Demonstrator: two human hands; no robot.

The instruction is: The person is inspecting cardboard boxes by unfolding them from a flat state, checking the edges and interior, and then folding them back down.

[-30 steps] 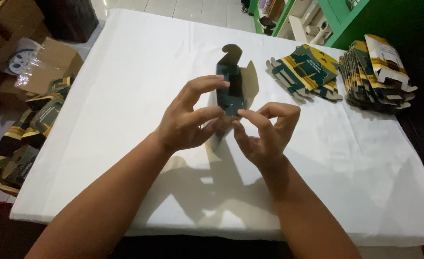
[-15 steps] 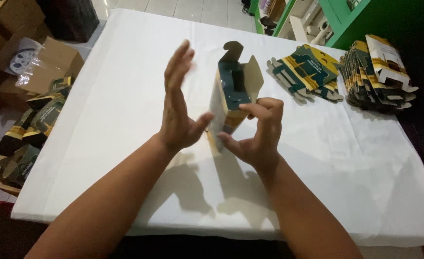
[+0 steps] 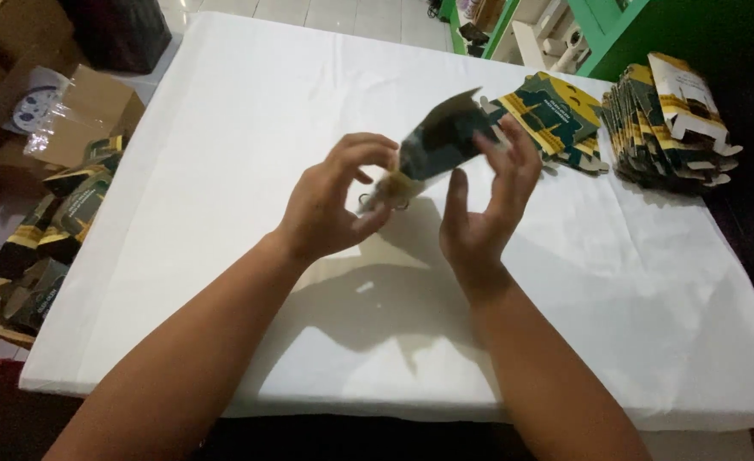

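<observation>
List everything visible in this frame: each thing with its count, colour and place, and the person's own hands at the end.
small carton: one, dark green and tan, blurred, held above the table between both hands
table: one, covered in white cloth, fills the middle of the view
loose flat cartons: a few, green and yellow, lying on the table beyond the hands
stack of flat cartons: one tall pile, green, yellow and white, far right of the table
cartons on the floor: several, dark with yellow, left of the table
brown cardboard box: one, with clear plastic on it, on the floor at far left
left hand: fingers curled on the carton's lower end
right hand: open, fingertips at the carton's upper end
</observation>
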